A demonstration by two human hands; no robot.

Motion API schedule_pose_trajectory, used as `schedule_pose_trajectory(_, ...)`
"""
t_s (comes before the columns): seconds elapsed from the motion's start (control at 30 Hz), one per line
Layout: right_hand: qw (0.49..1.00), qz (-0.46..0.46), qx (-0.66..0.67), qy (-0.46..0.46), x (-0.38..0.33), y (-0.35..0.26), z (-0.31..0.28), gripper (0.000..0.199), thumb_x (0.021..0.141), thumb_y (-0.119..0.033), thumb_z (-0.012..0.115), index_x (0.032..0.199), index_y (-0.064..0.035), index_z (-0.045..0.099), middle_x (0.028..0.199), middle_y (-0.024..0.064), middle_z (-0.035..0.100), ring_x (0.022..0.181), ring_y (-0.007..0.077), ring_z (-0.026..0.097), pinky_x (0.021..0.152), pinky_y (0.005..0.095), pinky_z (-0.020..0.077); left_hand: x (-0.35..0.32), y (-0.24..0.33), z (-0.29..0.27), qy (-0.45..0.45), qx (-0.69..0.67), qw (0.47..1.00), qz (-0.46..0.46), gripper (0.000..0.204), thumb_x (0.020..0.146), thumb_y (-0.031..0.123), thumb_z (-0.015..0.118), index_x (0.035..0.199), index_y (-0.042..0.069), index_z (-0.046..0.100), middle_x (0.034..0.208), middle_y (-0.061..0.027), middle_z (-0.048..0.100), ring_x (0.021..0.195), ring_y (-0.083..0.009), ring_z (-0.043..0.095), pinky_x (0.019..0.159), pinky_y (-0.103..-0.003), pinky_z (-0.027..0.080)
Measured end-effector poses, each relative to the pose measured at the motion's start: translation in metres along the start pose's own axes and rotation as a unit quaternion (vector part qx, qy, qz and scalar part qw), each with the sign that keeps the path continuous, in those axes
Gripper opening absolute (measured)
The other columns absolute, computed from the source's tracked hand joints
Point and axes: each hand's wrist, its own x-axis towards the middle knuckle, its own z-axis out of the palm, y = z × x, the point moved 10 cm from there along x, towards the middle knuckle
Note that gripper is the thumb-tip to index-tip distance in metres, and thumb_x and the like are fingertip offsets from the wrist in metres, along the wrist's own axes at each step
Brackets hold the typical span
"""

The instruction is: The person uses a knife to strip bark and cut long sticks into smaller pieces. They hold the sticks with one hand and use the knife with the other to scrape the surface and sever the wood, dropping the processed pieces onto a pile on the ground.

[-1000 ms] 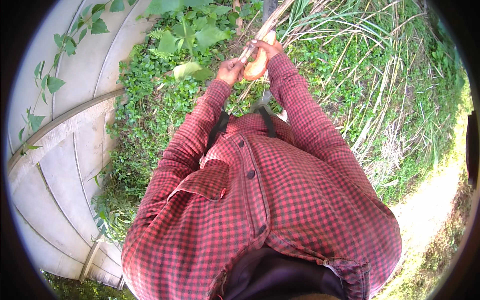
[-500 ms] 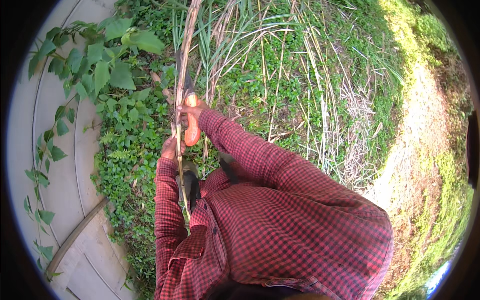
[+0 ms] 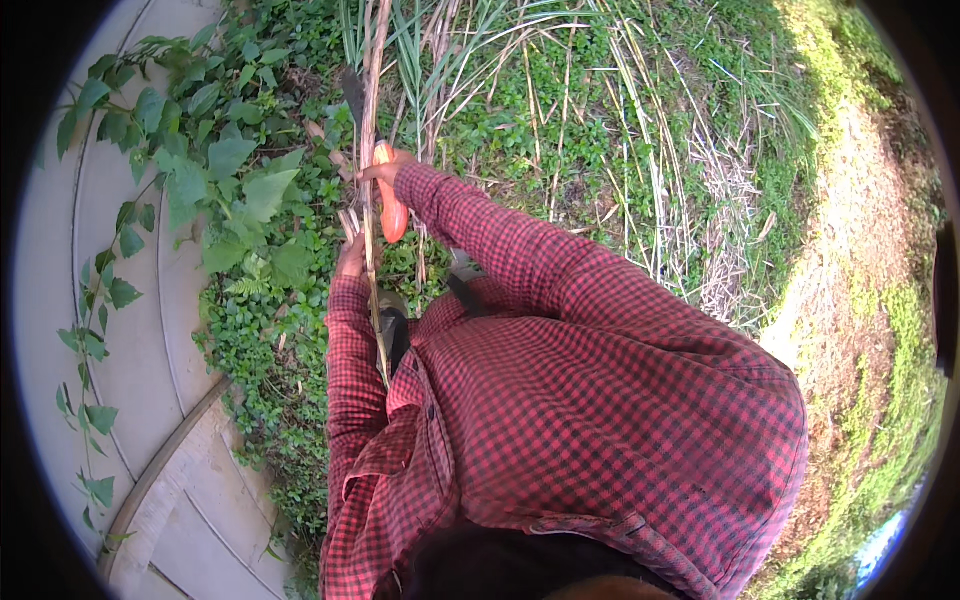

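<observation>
A long dry stalk (image 3: 369, 120) runs upright in front of me, from the far plants down past my legs. My right hand (image 3: 388, 170) is closed around the orange handle (image 3: 394, 217) of a machete, with its fingers also against the stalk. The machete's dark blade (image 3: 353, 95) points away from me and partly passes behind the stalk. Lower down, my left hand (image 3: 351, 257) is closed on short pale stalk ends (image 3: 348, 224) just left of the long stalk. Its fingers are partly hidden.
Long green blades of grass and dry stems (image 3: 640, 130) lie ahead and to the right. A leafy vine (image 3: 225, 170) spreads at the left beside a pale panelled surface (image 3: 130, 270). Low green plants (image 3: 270, 330) cover the ground. Bare sunlit earth (image 3: 830, 250) runs along the right.
Both hands and the stalk sit farther from my body. The machete has turned, its blade now leaning more to the left and its handle end swinging right.
</observation>
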Motion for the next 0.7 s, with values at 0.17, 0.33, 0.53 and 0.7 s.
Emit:
schedule_pose_trajectory(0.17,0.999,-0.034,0.000,0.008,0.007,0.001,-0.007,0.050,0.063,-0.013,0.079,0.104,0.0019,0.054,0.087,0.0157,0.062,0.063,0.0259,0.062,0.057,0.0371,0.0550,0.000,0.014,-0.056,0.165,0.497,0.843,0.122,0.043,0.081,0.041,0.059,0.106,0.005,0.059,0.086,-0.0167,0.065,0.082,-0.0320,0.061,0.077,-0.039,0.047)
schedule_pose_trajectory(0.33,0.988,-0.085,0.110,-0.062,0.010,-0.006,-0.003,0.041,0.067,-0.012,0.076,0.097,-0.0001,0.051,0.078,0.0149,0.061,0.060,0.0268,0.062,0.053,0.0403,0.0568,-0.094,-0.016,-0.202,0.280,0.582,0.761,-0.061,0.057,0.080,0.046,0.057,0.128,0.018,0.044,0.119,-0.0229,0.051,0.109,-0.0361,0.051,0.091,-0.042,0.041)
schedule_pose_trajectory(0.53,0.957,-0.191,0.127,-0.179,0.001,-0.049,0.025,0.040,0.072,-0.009,0.070,0.105,0.0024,0.050,0.091,0.0137,0.060,0.076,0.0294,0.063,0.067,0.0442,0.0576,-0.173,-0.071,-0.194,0.262,0.384,0.882,0.076,0.069,0.079,0.062,0.048,0.130,0.016,0.044,0.130,-0.0206,0.043,0.121,-0.0327,0.042,0.098,-0.042,0.037)
schedule_pose_trajectory(0.7,0.937,-0.195,0.156,-0.244,0.002,-0.093,0.049,0.036,0.075,-0.006,0.067,0.107,-0.0032,0.051,0.092,0.0124,0.060,0.082,0.0284,0.063,0.071,0.0445,0.0569,-0.180,-0.129,-0.109,0.100,0.125,0.985,0.062,0.058,0.085,0.055,0.046,0.112,0.005,0.058,0.083,-0.0089,0.062,0.080,-0.0230,0.059,0.076,-0.035,0.047)
